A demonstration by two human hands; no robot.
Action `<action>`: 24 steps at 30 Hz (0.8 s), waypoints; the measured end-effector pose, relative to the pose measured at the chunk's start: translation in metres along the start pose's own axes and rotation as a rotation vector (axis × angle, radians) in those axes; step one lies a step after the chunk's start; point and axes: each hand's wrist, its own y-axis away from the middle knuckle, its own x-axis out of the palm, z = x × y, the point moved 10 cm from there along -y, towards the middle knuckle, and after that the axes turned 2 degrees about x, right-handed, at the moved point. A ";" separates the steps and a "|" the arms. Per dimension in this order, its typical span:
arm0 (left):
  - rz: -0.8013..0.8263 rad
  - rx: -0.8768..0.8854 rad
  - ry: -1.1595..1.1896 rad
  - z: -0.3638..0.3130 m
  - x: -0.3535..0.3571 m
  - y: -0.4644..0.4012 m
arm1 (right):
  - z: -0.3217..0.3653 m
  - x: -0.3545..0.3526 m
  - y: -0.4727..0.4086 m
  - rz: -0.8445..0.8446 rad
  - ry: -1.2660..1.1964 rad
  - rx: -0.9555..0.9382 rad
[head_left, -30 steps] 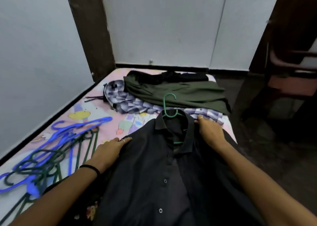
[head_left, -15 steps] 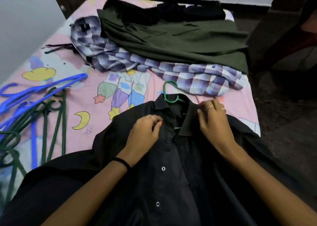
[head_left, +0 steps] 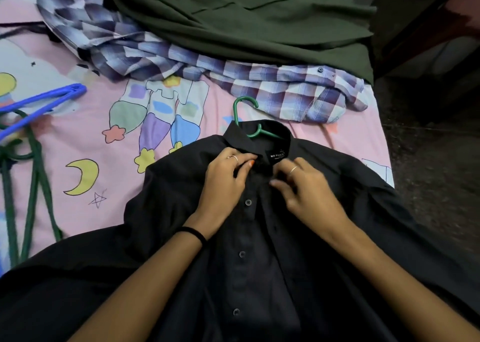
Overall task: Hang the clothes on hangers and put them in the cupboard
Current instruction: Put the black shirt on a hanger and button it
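The black shirt carries a green hanger. Beyond it lie a purple-and-white checked shirt and an olive garment, on a pink cartoon-print sheet.

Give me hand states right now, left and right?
Left hand: closed, fingers pinching the black shirt placket at the collar.
Right hand: closed, fingers pinching the shirt's other collar edge.

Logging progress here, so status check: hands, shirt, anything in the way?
Left hand and right hand both pinching black shirt at the collar. Green hanger inside, hook out the neck. Nothing in the way.
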 end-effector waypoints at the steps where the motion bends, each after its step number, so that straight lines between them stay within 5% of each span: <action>1: 0.010 0.005 0.000 0.001 0.003 0.000 | -0.006 -0.013 -0.003 -0.092 -0.105 0.026; 6: 0.042 -0.011 -0.013 0.006 0.014 0.001 | -0.036 -0.026 -0.019 -0.142 -0.469 0.205; 15: 0.062 0.021 -0.276 -0.003 0.019 0.003 | -0.027 -0.007 -0.021 -0.097 -0.366 0.160; 24: 0.111 -0.211 -0.268 0.011 0.026 0.000 | -0.021 0.000 -0.022 -0.033 -0.278 0.071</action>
